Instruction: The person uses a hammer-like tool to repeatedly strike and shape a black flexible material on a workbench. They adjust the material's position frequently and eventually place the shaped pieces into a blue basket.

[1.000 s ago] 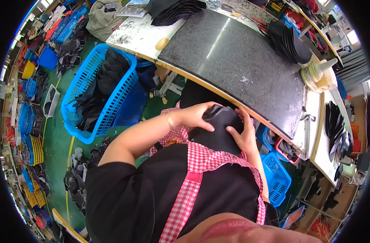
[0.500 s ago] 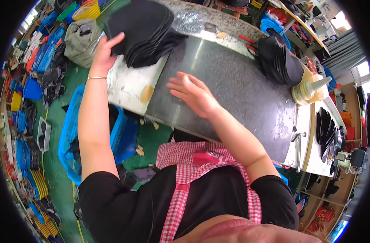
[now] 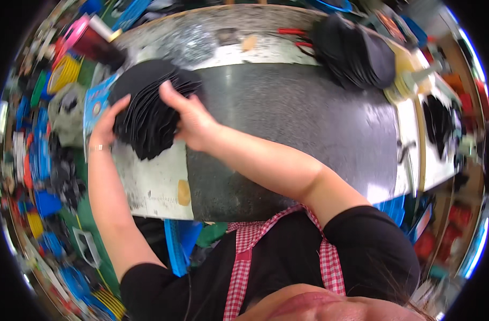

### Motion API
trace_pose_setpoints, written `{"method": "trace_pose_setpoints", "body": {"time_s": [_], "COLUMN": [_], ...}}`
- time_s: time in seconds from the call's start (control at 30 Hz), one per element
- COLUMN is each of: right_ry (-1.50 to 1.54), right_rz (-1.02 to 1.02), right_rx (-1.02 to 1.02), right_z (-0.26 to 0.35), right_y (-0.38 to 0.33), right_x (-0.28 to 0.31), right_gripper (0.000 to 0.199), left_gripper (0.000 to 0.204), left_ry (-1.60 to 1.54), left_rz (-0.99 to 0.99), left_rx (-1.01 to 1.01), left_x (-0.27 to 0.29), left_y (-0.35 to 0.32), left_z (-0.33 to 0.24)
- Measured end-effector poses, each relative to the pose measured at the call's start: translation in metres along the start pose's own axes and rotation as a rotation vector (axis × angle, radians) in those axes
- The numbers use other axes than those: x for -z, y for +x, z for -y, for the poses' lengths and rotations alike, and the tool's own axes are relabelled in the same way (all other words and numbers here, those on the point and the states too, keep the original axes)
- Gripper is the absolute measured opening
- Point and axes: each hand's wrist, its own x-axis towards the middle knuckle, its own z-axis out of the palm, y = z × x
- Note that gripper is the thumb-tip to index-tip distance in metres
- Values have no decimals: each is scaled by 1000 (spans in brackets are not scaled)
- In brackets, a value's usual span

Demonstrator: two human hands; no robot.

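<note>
At the left end of the worktable a thick stack of black flat pieces (image 3: 148, 120) with rounded edges is gripped between my two hands. My left hand (image 3: 108, 124) wraps its left edge, thumb pointing up along it. On the other side my right hand (image 3: 193, 119) closes over its right edge, thumb across the layers. Lower down, the layers fan apart; their material cannot be made out. The stack hides the table under it, and several of my fingertips are out of sight behind it. A light blue printed package (image 3: 96, 104) lies just beyond my left hand.
A dark mat (image 3: 287, 134) covers the table's middle. At the far right lie a second black stack (image 3: 354, 53), red-handled scissors (image 3: 293, 32) and a yellowish bottle with a nozzle (image 3: 407, 83). Clear plastic wrap (image 3: 188, 43) and a pink-lidded dark bottle (image 3: 94, 43) are at the far left.
My right hand has moved left from above the mat and taken hold of the stack's right edge. The stack now shows its layered edge toward me. The view has shifted, too.
</note>
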Motion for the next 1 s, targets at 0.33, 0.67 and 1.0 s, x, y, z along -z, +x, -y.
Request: {"method": "trace_pose_setpoints", "body": {"time_s": [0.33,0.67,1.0], "right_ry": [-308,-1028,-1253], "right_rz": [-234,-1,-825], "right_rx": [-26,719,1135], "right_z": [-7,5,43], "right_y": [-9,-200,-498], "right_x": [18,35,141], "right_gripper": [147,181,123], "left_gripper": [60,60,73], "left_ry": [61,-43,126], "left_rz": [-99,100,547], "left_rx": [41,-372,-805], "left_x": [37,-173,-511], "left_y": [-32,-145,-241], "left_z": [60,96,143]}}
